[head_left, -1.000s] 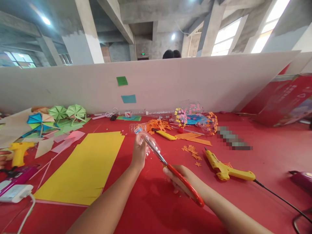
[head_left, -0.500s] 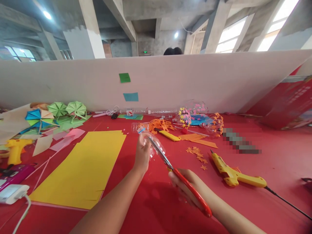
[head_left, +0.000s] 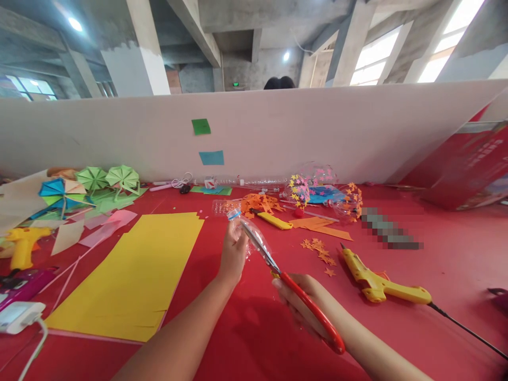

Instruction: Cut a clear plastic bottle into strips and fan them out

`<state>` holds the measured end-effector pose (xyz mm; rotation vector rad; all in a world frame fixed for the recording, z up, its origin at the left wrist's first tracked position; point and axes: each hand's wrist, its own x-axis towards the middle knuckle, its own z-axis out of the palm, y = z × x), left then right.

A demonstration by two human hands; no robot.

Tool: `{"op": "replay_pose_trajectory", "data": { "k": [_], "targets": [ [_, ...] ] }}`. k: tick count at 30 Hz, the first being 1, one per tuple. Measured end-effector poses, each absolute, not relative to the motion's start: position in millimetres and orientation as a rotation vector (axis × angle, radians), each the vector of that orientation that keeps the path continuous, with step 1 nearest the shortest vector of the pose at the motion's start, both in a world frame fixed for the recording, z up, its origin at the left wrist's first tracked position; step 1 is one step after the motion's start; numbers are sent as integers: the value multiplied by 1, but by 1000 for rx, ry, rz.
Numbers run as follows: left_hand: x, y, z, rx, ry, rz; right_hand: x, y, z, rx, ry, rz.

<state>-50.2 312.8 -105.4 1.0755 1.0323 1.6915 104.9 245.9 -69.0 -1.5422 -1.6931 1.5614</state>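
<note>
My left hand (head_left: 233, 253) is closed around the neck end of a clear plastic bottle piece (head_left: 257, 237) with a light blue ring at its mouth. My right hand (head_left: 304, 296) grips red-handled scissors (head_left: 305, 304), whose metal blades lie against the clear plastic beside my left thumb. How far the blades are apart is hard to make out. Beyond my hands lie a yellow box cutter (head_left: 277, 220) and a pile of orange paper scraps (head_left: 262, 203). Small orange paper stars (head_left: 320, 252) lie farther right.
Yellow paper sheets (head_left: 138, 275) cover the left of the red table. A yellow hot glue gun (head_left: 381, 283) with a black cord lies right, another glue gun (head_left: 24, 246) far left. Star-covered plastic pieces (head_left: 349, 203) and paper umbrellas (head_left: 123, 179) stand near the white partition (head_left: 317, 127).
The clear bottle piece has turned slightly in my left hand, its blue-ringed mouth a little farther right. The scissors stay against it, and the whole view has shifted slightly.
</note>
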Motion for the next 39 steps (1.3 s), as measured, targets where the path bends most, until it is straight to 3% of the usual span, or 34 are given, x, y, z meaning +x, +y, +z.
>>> {"op": "replay_pose_trajectory", "data": {
  "k": [11,26,34,39],
  "targets": [
    [-52,310,-104,1172,1047,1615,112,246,-76,-1320,-1642,1675],
    [-48,310,-106,1071,924,1636,112,249,-73,-1432,-1645,1634],
    [-56,319,-101,630,871,1700,114,250,-71,-1302,-1695,1803],
    [-65,320,-93,433,703,1659,118,258,-75,-1407,-1649,1596]
  ]
}}
